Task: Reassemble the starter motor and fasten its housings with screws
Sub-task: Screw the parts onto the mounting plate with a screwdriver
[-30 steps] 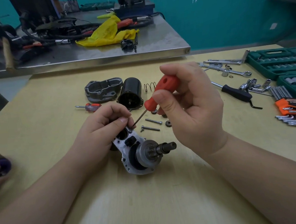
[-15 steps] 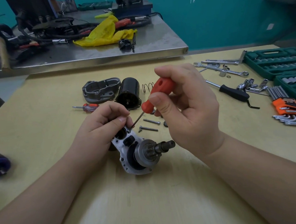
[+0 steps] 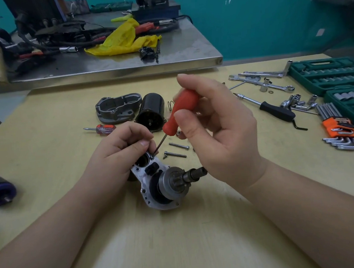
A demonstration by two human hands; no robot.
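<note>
Starter motor housing (image 3: 155,189) under left hand (image 3: 119,154) gripping it, right hand (image 3: 217,131) gripping red screwdriver (image 3: 181,112)

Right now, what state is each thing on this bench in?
Starter housing: lying down, partly assembled.
Red screwdriver: tilted, tip on a housing screw.
Two long bolts: loose on the table.
Grey cover: off.
Black can: detached, on its side.
Socket case: open.

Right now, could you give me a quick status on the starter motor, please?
Right hand holds red screwdriver, tip on screw. Left hand steadies housing. Two loose bolts beside it, nothing obstructing.
</note>
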